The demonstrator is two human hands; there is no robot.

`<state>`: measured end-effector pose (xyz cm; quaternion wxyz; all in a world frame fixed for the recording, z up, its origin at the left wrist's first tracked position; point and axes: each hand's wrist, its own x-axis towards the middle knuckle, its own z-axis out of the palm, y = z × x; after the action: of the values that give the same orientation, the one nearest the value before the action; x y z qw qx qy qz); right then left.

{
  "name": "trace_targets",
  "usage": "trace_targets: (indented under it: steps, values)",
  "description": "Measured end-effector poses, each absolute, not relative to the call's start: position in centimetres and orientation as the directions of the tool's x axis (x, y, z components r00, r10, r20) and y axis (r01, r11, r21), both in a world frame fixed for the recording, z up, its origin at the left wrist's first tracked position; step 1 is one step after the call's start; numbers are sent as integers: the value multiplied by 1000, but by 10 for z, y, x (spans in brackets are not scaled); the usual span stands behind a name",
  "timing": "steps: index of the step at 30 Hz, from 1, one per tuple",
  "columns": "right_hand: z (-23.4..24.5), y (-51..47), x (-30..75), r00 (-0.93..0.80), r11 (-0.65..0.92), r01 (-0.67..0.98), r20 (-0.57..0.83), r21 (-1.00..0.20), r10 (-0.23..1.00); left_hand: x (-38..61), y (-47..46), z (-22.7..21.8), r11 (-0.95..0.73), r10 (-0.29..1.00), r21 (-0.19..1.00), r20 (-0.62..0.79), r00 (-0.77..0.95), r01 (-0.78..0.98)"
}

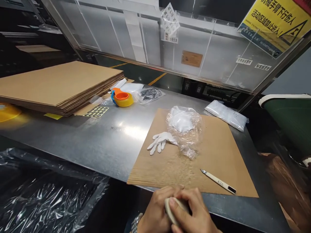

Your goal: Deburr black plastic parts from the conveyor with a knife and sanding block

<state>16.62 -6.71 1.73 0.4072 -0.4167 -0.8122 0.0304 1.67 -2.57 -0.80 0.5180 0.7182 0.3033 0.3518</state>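
Observation:
Both my hands meet at the bottom edge of the view, just in front of the metal table [102, 142]. My left hand [157, 210] and my right hand [194, 213] are closed together round a small pale rounded object [171, 210], which looks like a roll of tape. A metal watch band shows on my left wrist. Just beyond my hands lies a brown cardboard sheet [218, 152]. On it rest a white glove [161, 141], a crumpled clear plastic bag [186, 129] with something white inside, and a white craft knife [218, 182].
A stack of cardboard sheets [55, 84] sits at the far left, with an orange tape dispenser [121, 97], a sticker sheet [96, 111] and small bags beside it. A flat plastic packet [227, 115] lies at the far right. Clear plastic film [43, 197] hangs below the table's front edge.

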Motion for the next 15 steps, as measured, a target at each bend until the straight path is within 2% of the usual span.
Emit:
trace_targets:
  steps: [3, 6, 9, 12, 15]
  values:
    - [18, -67, 164, -276, 634, 626, 632, -454, 724, 18, -27, -7, -5, 814, 999, 30, 580, -44]
    - [10, -65, 163, -111, 490, 514, 512, -704, 852, 20, -28, -8, 323, 782, 929, -153, 605, -182]
    - [-11, -70, 156, 58, 282, 342, 320, -896, 946, 23, -29, -17, 581, 762, 686, -271, 587, -438]
    - [-35, -82, 147, 168, 212, 294, 269, -932, 948, 25, -28, -29, 642, 765, 435, -308, 565, -632]
    - [-53, -99, 139, 196, 232, 310, 301, -922, 933, 23, -23, -36, 701, 712, 254, -297, 636, -666]
